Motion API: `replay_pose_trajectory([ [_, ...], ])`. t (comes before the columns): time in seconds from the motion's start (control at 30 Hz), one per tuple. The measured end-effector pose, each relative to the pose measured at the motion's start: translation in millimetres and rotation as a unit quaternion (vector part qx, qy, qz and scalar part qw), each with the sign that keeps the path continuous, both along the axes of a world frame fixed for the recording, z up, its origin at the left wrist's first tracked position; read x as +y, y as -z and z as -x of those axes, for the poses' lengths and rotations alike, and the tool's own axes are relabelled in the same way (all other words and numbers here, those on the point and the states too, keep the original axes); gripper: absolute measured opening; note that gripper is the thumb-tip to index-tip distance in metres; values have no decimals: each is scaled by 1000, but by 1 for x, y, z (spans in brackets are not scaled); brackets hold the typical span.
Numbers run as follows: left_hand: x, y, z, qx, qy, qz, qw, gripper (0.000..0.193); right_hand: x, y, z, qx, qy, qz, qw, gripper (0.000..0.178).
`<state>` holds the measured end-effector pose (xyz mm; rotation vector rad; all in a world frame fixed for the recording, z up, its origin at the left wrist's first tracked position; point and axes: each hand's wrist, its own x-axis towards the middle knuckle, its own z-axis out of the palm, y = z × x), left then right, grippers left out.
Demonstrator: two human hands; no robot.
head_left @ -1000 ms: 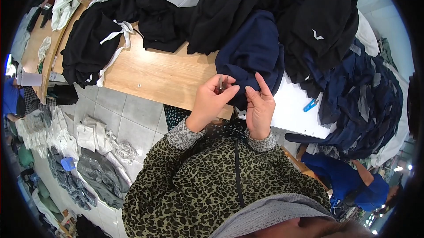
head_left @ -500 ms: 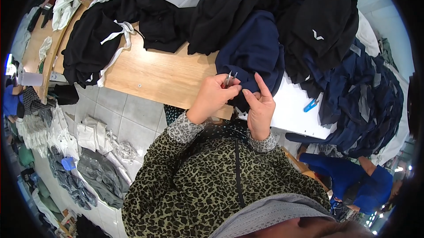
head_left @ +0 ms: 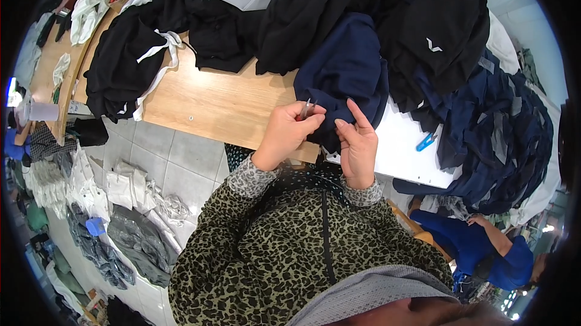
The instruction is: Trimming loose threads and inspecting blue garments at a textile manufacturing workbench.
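Observation:
My left hand (head_left: pixel 287 129) is closed around small thread snips (head_left: pixel 307 108), whose metal tips stick up past the fingers beside a bit of red. Just to its right, my right hand (head_left: pixel 359 147) has its index finger stretched out and its thumb apart from it; the other fingers are partly hidden. Both hands are at the near end of a navy blue garment (head_left: pixel 345 50), which lies bunched on the table. Whether the right fingers touch the cloth, I cannot tell.
Black garments (head_left: pixel 224 38) with white tapes pile along the far side of the wooden table (head_left: pixel 212 105). Blue-handled snips (head_left: pixel 426 142) lie on a white board (head_left: pixel 402 156) at right. Beyond is a heap of navy pieces (head_left: pixel 502 132). A person in blue (head_left: pixel 505 259) is at lower right.
My two hands have moved slightly apart, the left with the snips shifting a little left. The person in blue at lower right has moved an arm.

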<state>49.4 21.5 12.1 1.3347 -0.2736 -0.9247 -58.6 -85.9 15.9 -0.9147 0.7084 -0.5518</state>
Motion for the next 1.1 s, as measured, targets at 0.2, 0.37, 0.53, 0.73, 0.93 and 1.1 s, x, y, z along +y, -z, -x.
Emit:
replay_pose_trajectory([
  [0.2, -2, 2, 6, -501, -32, 36, 864, 16, 1, 5, 2, -20, -19, -6, 1000, 48],
  [0.37, -9, 13, 2, -566, -42, 36, 822, 11, 0, -1, 2, -10, -23, -46, 999, 46],
  [0.53, 1, 12, -1, -60, -30, 83, 994, 7, -3, 2, 4, -24, -17, -72, 997, 45],
  [0.73, -6, 14, 7, -552, -45, 50, 831, 13, 1, 0, 3, -20, -20, -65, 997, 46],
  [0.93, -8, 23, 9, -207, -32, 69, 975, 6, -1, 7, 6, -18, -48, -76, 996, 46],
  [1.1, 0, 15, 1, 61, 6, 91, 994, 7, -1, 5, 4, -22, -22, -76, 997, 46],
])
